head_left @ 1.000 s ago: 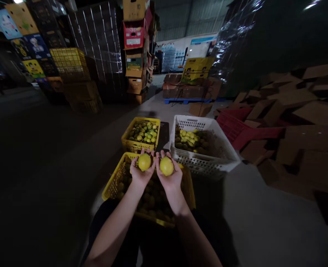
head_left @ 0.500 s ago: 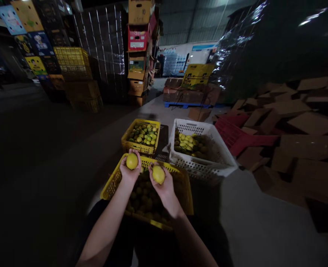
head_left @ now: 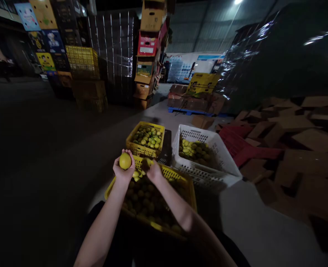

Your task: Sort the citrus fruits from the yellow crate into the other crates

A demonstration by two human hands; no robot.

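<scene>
My left hand (head_left: 122,168) is palm up, its fingers curled round a yellow lemon (head_left: 125,161) above the far left corner of the near yellow crate (head_left: 192,193). To its right, my right hand (head_left: 154,172) is turned over at that crate's far rim. Its fingers are closed on another lemon (head_left: 147,163), partly in shadow. Below both hands, the near crate is full of lemons (head_left: 145,196), most of them dark in shade. A few brightly lit ones show between the hands.
Behind stands a smaller yellow crate (head_left: 130,145) of yellow-green lemons. A white crate (head_left: 227,163) with lemons is at the right, beside a red crate (head_left: 241,142) and heaped flattened cardboard (head_left: 300,148). Stacked boxes (head_left: 147,46) and a blue pallet (head_left: 186,111) stand farther back.
My right hand has turned from palm up to palm down and moved slightly left with its lemon. My left hand still holds its lemon, a little farther left. The view has shifted slightly.
</scene>
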